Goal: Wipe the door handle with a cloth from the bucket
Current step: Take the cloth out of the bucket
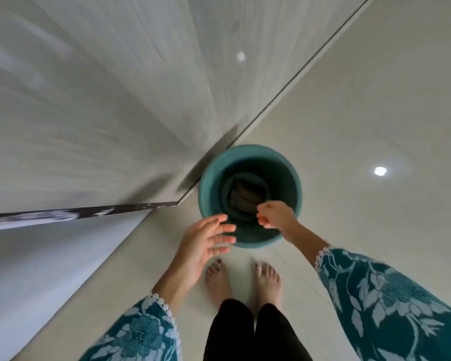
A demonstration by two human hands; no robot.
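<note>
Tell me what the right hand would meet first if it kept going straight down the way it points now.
Most likely the dark cloth at the bottom of the teal bucket. The right hand hangs over the bucket's open mouth, fingers curled downward, nothing between. Depth is unclear, so it might brush the near rim first.

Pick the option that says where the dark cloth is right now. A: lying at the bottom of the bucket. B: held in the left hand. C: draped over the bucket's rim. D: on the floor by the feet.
A: the dark cloth lies flat at the bottom of the teal bucket, with the right hand above the opening and the left hand empty beside the rim.
</note>
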